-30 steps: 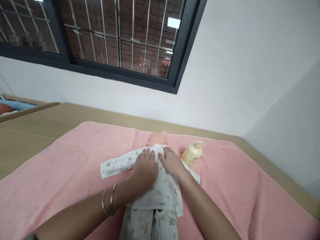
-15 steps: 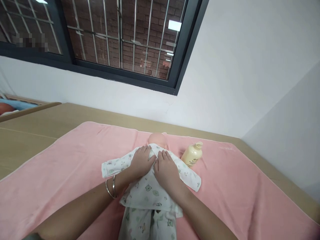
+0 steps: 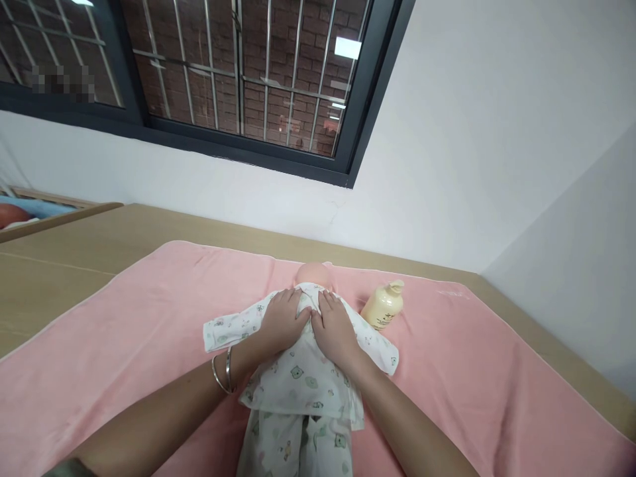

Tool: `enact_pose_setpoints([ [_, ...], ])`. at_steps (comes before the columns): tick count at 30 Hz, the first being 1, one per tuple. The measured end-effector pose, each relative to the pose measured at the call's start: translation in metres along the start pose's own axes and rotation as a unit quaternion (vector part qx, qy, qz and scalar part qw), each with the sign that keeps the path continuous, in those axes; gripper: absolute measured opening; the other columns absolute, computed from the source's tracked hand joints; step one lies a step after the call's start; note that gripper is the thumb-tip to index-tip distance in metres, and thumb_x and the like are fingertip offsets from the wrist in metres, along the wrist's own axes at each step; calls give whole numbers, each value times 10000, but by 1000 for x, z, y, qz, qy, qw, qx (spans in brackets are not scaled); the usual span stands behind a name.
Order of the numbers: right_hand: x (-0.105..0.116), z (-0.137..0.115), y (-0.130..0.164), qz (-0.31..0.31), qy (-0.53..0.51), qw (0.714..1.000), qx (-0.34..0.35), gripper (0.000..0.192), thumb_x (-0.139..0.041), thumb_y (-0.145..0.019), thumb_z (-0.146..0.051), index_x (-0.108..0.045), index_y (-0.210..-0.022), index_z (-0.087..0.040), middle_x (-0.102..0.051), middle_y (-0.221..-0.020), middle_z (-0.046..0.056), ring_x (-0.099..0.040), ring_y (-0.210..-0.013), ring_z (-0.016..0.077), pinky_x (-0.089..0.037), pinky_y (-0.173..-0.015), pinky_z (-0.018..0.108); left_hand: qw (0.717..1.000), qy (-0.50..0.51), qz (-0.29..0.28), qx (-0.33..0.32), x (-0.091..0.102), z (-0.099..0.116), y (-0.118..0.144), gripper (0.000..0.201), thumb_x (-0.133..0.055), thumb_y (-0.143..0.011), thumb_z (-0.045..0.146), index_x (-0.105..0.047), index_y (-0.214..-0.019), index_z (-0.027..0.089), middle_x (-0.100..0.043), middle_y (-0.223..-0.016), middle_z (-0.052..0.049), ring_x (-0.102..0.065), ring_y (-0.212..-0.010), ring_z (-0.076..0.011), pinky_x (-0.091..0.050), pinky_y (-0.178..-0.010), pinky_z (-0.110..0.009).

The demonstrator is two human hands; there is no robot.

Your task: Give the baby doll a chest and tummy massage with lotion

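Note:
A baby doll [image 3: 312, 273] lies on its back on a pink towel [image 3: 149, 311], its head toward the wall. It wears a white printed top [image 3: 298, 384] and matching trousers [image 3: 278, 444], with the sleeves spread to both sides. My left hand [image 3: 285, 321] rests flat on the left side of the doll's chest, fingers stretched toward its neck. On the right side of the chest lies my right hand [image 3: 334, 331], also flat with its fingers extended. Both thumbs nearly meet at the middle of the chest. Neither hand grips anything.
A cream pump bottle [image 3: 382, 306] stands on the towel just beyond the doll's right-hand sleeve. Beneath the towel is a wooden tabletop [image 3: 163, 222], backed by a white wall [image 3: 422, 199]. A dark-framed window [image 3: 348, 169] with bars is above.
My right hand has shifted slightly to the right and its fingers have moved off the front overlap of the top. My left hand stays nearly in place.

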State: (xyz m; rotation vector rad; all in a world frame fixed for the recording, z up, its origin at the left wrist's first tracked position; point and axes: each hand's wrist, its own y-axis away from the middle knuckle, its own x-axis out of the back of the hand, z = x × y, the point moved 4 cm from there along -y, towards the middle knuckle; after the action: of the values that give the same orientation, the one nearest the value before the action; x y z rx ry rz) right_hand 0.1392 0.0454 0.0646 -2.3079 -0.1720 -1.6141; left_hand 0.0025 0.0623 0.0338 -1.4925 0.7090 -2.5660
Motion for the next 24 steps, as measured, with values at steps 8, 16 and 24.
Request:
enact_pose_setpoints([
  [8, 2, -1, 1, 5, -3, 1000, -2, 546, -346, -1044, -284, -451, -1515, -29, -448, -1582, 198, -366, -1504, 290, -238, -1268, 442, 1000, -1, 5, -3, 3, 2, 0, 410, -427, -982, 330, -587, -1289, 110, -673, -1282, -179, -614, -1202, -326, -470, -1065, -489],
  [16, 0, -1, 0, 5, -10, 1000, -4, 549, -371, -1035, -269, -453, -1509, -2, -436, -1586, 216, -363, -1505, 311, -239, -1268, 463, 1000, -1, 7, -6, 1, 2, 0, 396, -441, -976, 326, -588, -1279, 118, -676, -1278, -175, -619, -1204, -324, -470, -1064, -490],
  [24, 6, 7, -5, -1, -14, 1000, 12, 522, -426, -1025, -292, -500, -1484, -55, -486, -1557, 193, -408, -1477, 303, -282, -1230, 425, 999, -32, 25, -26, 4, 6, 2, 372, -428, -988, 299, -609, -1242, 98, -691, -1212, -188, -640, -1139, -329, -499, -1019, -494],
])
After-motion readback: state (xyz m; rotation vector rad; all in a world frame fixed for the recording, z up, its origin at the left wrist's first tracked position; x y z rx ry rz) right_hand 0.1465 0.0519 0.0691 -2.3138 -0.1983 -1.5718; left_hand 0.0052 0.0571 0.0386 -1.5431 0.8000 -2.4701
